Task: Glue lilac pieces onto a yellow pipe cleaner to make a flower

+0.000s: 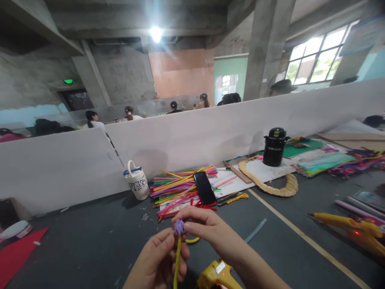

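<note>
In the lower middle of the head view, my left hand (161,257) is closed around the yellow pipe cleaner stem (177,263) just below a small purple flower head (179,227). My right hand (204,222) pinches that flower head from the right with its thumb and fingertips. The stem hangs down toward me, and a yellow curl (193,241) shows beneath my right hand. Under my right forearm lies a yellow glue gun (218,275), partly cut off by the frame's lower edge.
Beyond my hands lie a pile of colourful pipe cleaners (176,186) and a black phone (205,188). A white cup (137,182) stands left, a black lidded canister (274,148) right. Another glue gun (349,226) lies at right. A white partition (192,132) borders the table; people sit beyond.
</note>
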Demonstrator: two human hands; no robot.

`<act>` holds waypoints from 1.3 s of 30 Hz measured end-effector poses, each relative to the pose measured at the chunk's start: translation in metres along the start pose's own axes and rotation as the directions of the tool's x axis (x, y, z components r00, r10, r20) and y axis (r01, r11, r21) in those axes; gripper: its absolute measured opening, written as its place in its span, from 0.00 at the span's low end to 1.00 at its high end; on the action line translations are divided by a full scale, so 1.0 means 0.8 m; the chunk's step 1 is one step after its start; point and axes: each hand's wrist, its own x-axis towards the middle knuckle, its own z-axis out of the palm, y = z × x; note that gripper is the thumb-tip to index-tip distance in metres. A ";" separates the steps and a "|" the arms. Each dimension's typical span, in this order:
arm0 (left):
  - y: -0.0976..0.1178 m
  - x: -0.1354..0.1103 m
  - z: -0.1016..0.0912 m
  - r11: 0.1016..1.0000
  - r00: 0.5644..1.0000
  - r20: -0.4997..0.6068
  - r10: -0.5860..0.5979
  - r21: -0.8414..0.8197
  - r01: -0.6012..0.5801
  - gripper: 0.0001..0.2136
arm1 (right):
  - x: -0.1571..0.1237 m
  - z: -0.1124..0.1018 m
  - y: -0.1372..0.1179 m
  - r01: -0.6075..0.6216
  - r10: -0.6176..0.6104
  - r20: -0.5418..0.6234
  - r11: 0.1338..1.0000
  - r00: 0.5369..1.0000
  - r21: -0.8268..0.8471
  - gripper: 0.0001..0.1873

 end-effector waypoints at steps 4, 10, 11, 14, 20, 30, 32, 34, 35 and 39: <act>-0.001 -0.001 0.002 0.996 0.995 -0.052 -0.080 -0.045 0.078 0.13 | 0.001 -0.005 0.000 0.000 -0.003 0.099 1.000 0.995 0.030 0.09; -0.008 0.003 -0.003 1.000 0.995 -0.102 0.017 0.006 -0.016 0.12 | 0.001 -0.006 0.000 0.017 -0.018 0.121 1.000 0.993 0.006 0.12; -0.009 0.003 -0.003 0.996 0.990 -0.117 0.078 0.060 -0.071 0.12 | 0.000 -0.007 -0.001 0.025 -0.023 0.080 0.999 0.997 -0.023 0.13; -0.010 0.001 -0.006 0.874 0.910 -0.157 0.384 0.381 -0.303 0.09 | -0.001 -0.009 -0.004 0.014 -0.022 -0.049 0.990 0.999 -0.143 0.07; -0.014 0.010 -0.017 0.155 0.522 0.130 0.843 0.871 -0.466 0.04 | 0.009 -0.009 0.014 -0.065 0.068 0.027 0.992 0.997 -0.107 0.04; -0.032 0.048 -0.022 -0.109 0.376 0.303 0.876 0.882 -0.458 0.09 | 0.034 -0.037 0.066 0.084 -0.088 -0.047 0.993 0.995 -0.083 0.16; -0.030 0.048 -0.027 -0.126 0.364 0.314 0.877 0.881 -0.456 0.09 | 0.038 -0.047 0.070 0.147 -0.158 -0.059 0.977 0.986 -0.153 0.14; -0.028 0.050 -0.033 -0.137 0.350 0.318 0.881 0.879 -0.456 0.08 | 0.041 -0.055 0.074 0.212 -0.235 -0.070 0.948 0.970 -0.238 0.12; -0.027 0.052 -0.037 -0.137 0.344 0.317 0.884 0.878 -0.458 0.08 | 0.042 -0.057 0.075 0.243 -0.274 -0.077 0.929 0.959 -0.281 0.11; -0.029 0.061 -0.046 -0.094 0.344 0.283 0.895 0.874 -0.476 0.08 | 0.043 -0.059 0.076 0.323 -0.382 -0.082 0.862 0.920 -0.391 0.09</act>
